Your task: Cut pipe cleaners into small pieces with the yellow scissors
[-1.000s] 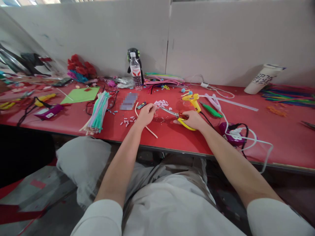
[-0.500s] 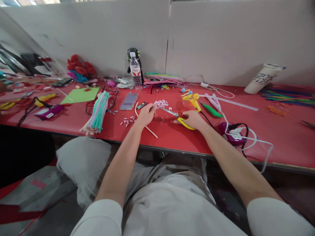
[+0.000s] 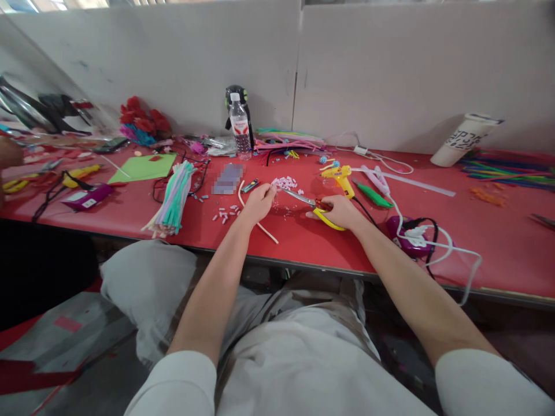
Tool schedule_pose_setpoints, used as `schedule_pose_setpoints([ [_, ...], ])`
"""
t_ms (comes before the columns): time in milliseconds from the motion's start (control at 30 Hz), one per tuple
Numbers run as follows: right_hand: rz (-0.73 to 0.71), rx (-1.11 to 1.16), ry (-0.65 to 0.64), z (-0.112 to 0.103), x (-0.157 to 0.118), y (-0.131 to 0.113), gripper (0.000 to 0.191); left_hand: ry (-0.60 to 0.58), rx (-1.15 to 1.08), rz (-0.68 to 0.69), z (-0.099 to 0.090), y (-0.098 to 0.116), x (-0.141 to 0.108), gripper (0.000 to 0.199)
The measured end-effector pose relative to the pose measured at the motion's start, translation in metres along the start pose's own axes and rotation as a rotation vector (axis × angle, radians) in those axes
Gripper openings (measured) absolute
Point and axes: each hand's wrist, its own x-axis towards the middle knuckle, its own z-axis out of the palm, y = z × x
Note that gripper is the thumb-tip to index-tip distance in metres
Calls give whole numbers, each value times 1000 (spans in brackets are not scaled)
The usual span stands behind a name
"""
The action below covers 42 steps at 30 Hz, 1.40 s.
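My right hand (image 3: 337,211) is wrapped round the yellow and red handles of the scissors (image 3: 327,219), whose blades point left toward my left hand (image 3: 261,200). The fingers of my left hand are pinched together at the blade tips; what they hold is too small to make out. Just behind the blades lies a pile of small pink pieces (image 3: 288,184). More small pink pieces (image 3: 224,215) are scattered left of my left hand. A cream-coloured stem (image 3: 267,233) runs on the red table (image 3: 299,242) beneath my left wrist.
A bundle of pastel stems (image 3: 176,199) and a green sheet (image 3: 143,167) lie left. A bottle (image 3: 240,130) stands behind. To the right are a yellow glue gun (image 3: 342,178), a green tool (image 3: 373,195), a purple box (image 3: 406,236) with cables and a tilted cup (image 3: 463,140).
Both of my hands and the scissors have hardly moved. At the far left edge, another person's hand shows more in view.
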Motion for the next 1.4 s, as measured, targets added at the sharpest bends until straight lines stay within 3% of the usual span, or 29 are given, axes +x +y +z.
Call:
schedule_pose_setpoints([
  [1400,-9,-17,16,0,0,-2,60,-2,10,-3,0,-1,0,38],
])
